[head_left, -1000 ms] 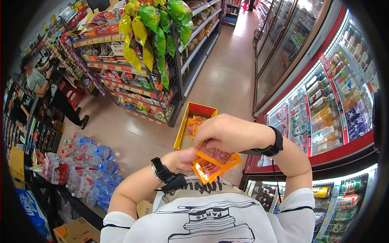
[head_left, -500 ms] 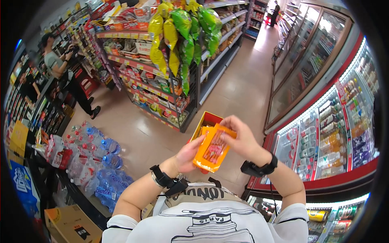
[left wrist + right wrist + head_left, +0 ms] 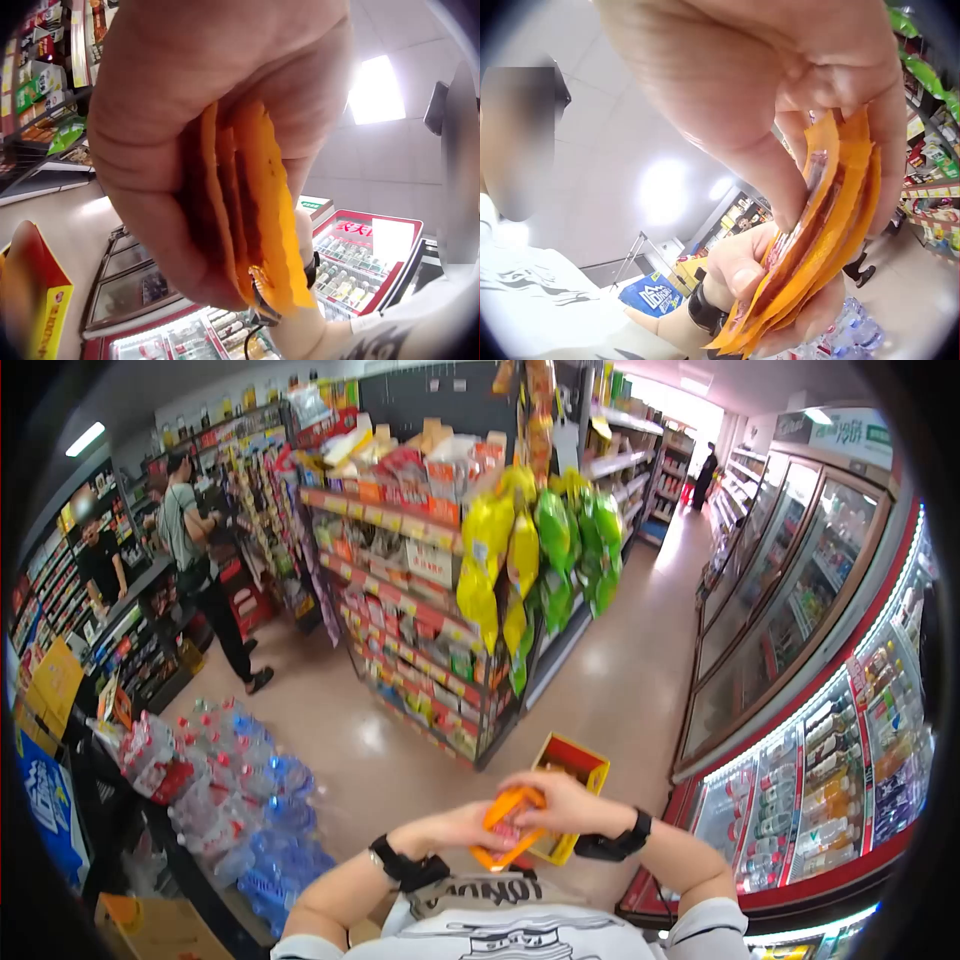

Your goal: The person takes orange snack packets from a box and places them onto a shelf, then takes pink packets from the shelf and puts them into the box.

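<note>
Both hands hold a small stack of orange packets (image 3: 508, 826) in front of the person's chest. In the head view the left hand (image 3: 462, 828) grips the stack's left side, and the right hand (image 3: 570, 805) pinches its upper right part. The left wrist view has the left hand (image 3: 217, 97) curled round several packets (image 3: 262, 202), seen edge-on. From the right wrist, the packets (image 3: 817, 240) fan apart slightly between the right hand's thumb and fingers, with the left hand (image 3: 742, 270) at their lower end. Behind the right hand is a yellow and red box (image 3: 590, 760), its contents partly hidden.
A snack shelf (image 3: 400, 600) with hanging bags (image 3: 520, 550) stands ahead. Bottled drinks (image 3: 270, 780) in packs sit on the left, near a carton (image 3: 160, 930). Drinks coolers (image 3: 800, 790) line the right side. Two people (image 3: 205, 570) (image 3: 100, 565) are at the far left.
The head view has tilted up, showing more of the shop. The packets, spread and face-up before, are now gathered between both hands and held more edge-on.
</note>
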`<state>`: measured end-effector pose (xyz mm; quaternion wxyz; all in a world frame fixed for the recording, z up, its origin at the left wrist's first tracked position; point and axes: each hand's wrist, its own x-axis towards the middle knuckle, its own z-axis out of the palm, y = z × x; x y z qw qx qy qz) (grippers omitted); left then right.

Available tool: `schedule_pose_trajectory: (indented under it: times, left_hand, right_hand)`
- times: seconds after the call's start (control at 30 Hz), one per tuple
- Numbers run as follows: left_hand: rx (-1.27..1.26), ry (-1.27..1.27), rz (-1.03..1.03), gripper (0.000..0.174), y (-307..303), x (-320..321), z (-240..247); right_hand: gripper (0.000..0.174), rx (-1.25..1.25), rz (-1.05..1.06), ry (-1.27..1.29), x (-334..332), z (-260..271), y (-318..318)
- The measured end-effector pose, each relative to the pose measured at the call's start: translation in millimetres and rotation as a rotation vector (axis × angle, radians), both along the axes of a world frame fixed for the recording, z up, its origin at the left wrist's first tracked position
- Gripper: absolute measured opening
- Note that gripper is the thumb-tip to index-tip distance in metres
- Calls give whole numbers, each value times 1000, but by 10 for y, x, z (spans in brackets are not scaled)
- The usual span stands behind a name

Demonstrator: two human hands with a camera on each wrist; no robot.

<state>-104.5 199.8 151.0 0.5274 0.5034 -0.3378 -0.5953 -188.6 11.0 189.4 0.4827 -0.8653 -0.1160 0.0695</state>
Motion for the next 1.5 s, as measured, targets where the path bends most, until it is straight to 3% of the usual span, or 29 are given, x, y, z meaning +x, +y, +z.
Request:
schedule_pose_trajectory:
  times: [0.13,0.2,0.3,0.33,0.5,0.53,0.57,0.6,0.63,0.7,0.77,0.83,0.97,1.03,1.07,1.1,1.17,1.27,1.3,1.37,1.43,1.5]
  left_hand:
    - [181,22,145,43,341,595,-141]
    - [105,151,393,42,536,920,-152]
    - [75,17,519,38,778,1279,-20]
    - [70,9,507,38,832,1395,-32]
    - [-159,71,822,45,998,1865,-92]
    - [-166,64,813,45,1024,1924,-44]
    - [-259,243,788,46,1071,1950,16]
    - [-349,422,756,47,1085,1994,73]
    - [-351,413,745,47,1073,2039,45]
    - [-404,243,637,49,1050,2067,-101]
    - [-368,269,593,52,1000,2121,-149]
    - [-285,399,560,53,897,2234,-205]
    - [-214,527,510,46,820,2445,-42]
    - [-204,508,517,44,781,2601,-58]
    - [-235,549,461,42,744,2716,-96]
    - [-270,587,404,39,688,2803,-101]
    - [-247,598,475,34,563,2926,39]
    - [-235,409,347,30,360,3142,228]
    - [-241,408,345,30,297,3157,307]
    - [-252,15,215,31,178,3199,394]
    - [-264,-37,124,33,58,3240,505]
    - [-295,-79,23,34,-35,3256,644]
  right_hand:
    - [44,75,-244,26,404,-36,241]
    - [47,138,-378,41,609,-165,371]
    - [47,170,-328,24,922,-293,660]
    - [49,172,-391,190,989,-54,833]
    - [39,482,-425,84,1575,-474,1242]
    - [36,539,-454,48,1673,-465,1292]
    - [36,540,-459,35,1759,-430,1342]
    - [33,720,-521,77,1826,-381,1402]
    - [31,901,-580,120,1893,-345,1454]
    - [28,936,-590,69,2012,-379,1552]
    - [26,963,-603,15,2104,-444,1636]
    - [30,646,-526,8,2162,-518,1710]
    - [36,640,-512,204,2230,-557,1677]
    - [44,322,-288,107,2287,-369,1454]
    - [44,-109,-211,130,2351,-366,1259]
    - [44,-109,-211,125,2382,-211,1135]
    - [30,-417,-266,-55,2419,225,922]
    - [45,-317,-425,-437,2469,689,636]
    - [45,-322,-425,-440,2500,821,598]
    - [55,-393,-290,-682,2586,1068,588]
    - [61,-489,-227,-697,2641,1176,582]
    - [67,-519,-212,-558,2654,1268,578]
